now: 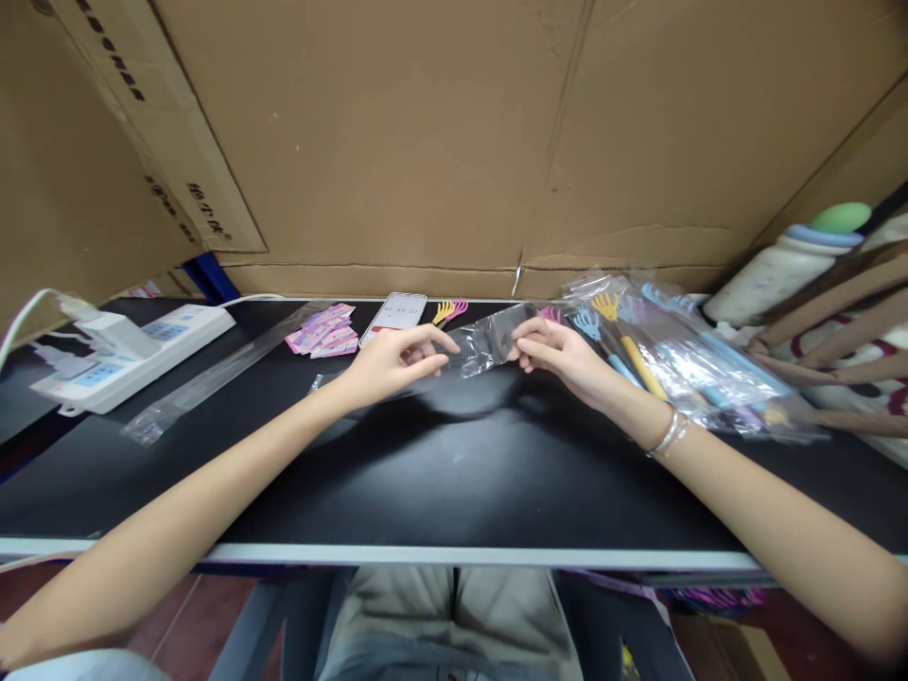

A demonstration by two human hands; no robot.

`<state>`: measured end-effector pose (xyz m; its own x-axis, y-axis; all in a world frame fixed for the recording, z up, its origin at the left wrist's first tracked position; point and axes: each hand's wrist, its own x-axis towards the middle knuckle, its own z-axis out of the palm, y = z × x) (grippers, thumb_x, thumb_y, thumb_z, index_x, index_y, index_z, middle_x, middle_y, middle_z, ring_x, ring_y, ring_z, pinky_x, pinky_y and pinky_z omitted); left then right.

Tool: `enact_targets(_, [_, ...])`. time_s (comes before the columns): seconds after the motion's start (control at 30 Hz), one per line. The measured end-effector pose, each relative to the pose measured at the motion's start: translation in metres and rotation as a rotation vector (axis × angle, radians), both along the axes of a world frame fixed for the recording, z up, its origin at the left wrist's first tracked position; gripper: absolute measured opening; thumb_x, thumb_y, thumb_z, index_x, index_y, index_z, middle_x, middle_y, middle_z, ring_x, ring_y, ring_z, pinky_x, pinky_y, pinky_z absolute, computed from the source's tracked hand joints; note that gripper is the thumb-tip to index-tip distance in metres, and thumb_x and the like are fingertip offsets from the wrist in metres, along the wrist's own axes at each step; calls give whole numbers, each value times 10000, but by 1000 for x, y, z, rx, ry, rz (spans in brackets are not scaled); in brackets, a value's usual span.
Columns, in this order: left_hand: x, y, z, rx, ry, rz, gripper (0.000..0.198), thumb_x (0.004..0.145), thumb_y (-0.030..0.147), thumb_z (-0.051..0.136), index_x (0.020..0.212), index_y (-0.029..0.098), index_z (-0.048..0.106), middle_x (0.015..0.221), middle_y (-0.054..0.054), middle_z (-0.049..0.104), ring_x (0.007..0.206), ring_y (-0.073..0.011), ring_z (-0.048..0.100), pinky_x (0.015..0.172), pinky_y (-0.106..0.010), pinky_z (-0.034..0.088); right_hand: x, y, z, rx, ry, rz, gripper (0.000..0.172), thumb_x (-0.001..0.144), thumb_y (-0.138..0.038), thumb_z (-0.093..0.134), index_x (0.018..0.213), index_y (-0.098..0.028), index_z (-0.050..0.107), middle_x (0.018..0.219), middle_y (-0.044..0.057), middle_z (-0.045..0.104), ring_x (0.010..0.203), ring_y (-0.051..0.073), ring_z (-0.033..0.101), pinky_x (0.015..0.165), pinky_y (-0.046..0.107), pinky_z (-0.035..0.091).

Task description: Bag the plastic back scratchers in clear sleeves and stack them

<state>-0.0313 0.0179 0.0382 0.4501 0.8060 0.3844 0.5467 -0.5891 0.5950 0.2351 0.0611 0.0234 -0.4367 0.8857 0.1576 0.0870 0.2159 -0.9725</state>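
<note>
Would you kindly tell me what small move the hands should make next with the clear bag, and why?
Probably spread the mouth of the clear bag open. The left hand and right hand each pinch one end of it above the black table. The bag looks flat and empty, and yellow and pink back scratchers lie just behind it.

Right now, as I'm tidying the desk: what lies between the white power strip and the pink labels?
In the head view, a long clear plastic sleeve lies slantwise on the black table between the power strip and the pink labels.
</note>
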Motion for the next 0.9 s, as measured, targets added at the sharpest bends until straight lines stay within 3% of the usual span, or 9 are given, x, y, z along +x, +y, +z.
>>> enact_targets(0.13, [-2,1,4,-153,-228,-21,284,872,378,546,1033,156,619,721,13,649,455,-47,470,491,-186,391,0,-2,3,-58,62,0,297,747,-405,703,913,-191,582,776,-2,648,645,89,556,618,228,455])
enact_targets(0.3, [-1,7,-2,-217,-522,-39,264,812,378,623,970,166,629,753,-9,639,703,-112,608,661,-207,494,-7,-12,5,-139,64,33,271,795,-426,649,921,-194,591,796,7,651,675,95,575,641,228,463])
enact_targets(0.43, [4,5,-6,-277,-764,-50,264,773,363,654,968,192,610,726,8,612,693,-104,596,636,-187,494,-11,-18,0,-150,16,118,273,822,-420,626,971,-192,602,832,19,659,728,104,600,676,234,471])
enact_targets(0.57, [10,-1,1,-396,-985,-50,232,730,303,625,928,201,561,669,35,573,662,-99,574,635,-196,498,-17,-20,-8,-174,-43,175,314,797,-418,654,994,-182,589,832,28,673,713,108,596,687,251,475])
enact_targets(0.7, [9,0,8,-449,-1174,28,217,692,260,540,902,213,510,672,37,555,700,-113,575,652,-213,488,-21,-22,-10,-160,-95,167,362,784,-416,662,1035,-171,573,816,34,684,695,109,588,692,260,467])
enact_targets(0.9, [-2,13,2,-398,-1250,191,171,653,267,496,817,224,471,820,17,603,800,-139,587,664,-233,469,-21,-22,-10,-110,-141,184,306,810,-403,627,997,-165,584,824,34,677,704,108,582,704,263,460])
